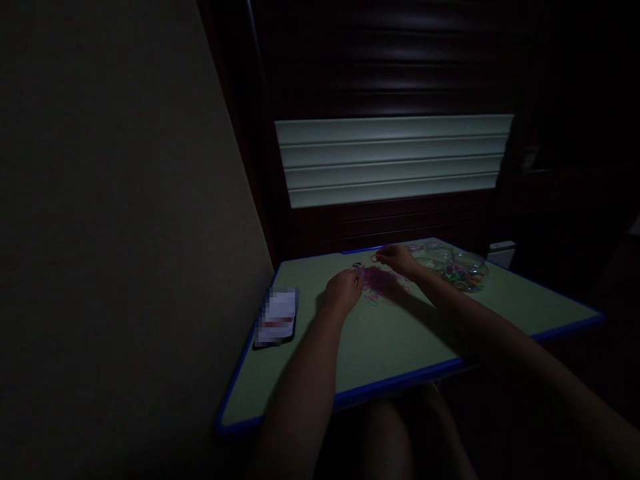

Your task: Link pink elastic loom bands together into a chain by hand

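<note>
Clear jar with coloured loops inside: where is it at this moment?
In the head view, the jar stands on the right part of the table, right of the right hand and the pink pile.

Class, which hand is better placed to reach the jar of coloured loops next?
Probably the right hand: it's nearer the jar, while the left hand is across the loop pile.

Blue-edged pale table (380, 340), phone (277, 317), pinkish loop pile (379, 281), clear jar (469, 272)
</note>
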### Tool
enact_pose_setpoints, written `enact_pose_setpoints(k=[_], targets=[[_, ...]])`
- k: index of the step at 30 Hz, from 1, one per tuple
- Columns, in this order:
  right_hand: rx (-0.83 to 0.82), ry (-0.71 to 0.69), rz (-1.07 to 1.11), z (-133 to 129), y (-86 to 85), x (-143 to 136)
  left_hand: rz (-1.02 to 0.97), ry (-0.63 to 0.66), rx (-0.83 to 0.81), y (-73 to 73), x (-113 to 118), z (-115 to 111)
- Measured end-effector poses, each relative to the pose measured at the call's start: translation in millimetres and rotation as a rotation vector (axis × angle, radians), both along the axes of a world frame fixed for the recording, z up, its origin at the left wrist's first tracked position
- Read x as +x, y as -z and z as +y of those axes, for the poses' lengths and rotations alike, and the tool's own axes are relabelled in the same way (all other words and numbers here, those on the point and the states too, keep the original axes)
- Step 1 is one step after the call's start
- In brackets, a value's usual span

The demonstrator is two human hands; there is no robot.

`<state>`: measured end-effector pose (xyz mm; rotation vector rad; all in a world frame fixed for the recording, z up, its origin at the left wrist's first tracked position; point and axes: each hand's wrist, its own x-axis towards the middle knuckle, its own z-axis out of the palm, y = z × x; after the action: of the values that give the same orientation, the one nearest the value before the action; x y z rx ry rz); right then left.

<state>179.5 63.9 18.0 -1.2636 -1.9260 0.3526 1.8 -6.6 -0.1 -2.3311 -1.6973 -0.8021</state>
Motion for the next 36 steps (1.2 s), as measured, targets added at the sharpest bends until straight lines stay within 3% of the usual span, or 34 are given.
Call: enact_pose_setpoints(k=[6, 15, 36], targets=[[-0.079, -0.164, 0.243, -20.1, 4.8, 2.8, -0.299, 0.097, -0.029, 6.8, 1.8, 13.0], [-0.136, -0.190, 0.486, -26.9, 7.2, -13.5, -0.663, 0.130, -0.129, 3.4, 9.4, 19.4], [-0.208, -0.365, 0.651, -36.1, 10.4, -21.3, -0.938, 0.132, -0.311, 0.1, 11.6, 18.9]])
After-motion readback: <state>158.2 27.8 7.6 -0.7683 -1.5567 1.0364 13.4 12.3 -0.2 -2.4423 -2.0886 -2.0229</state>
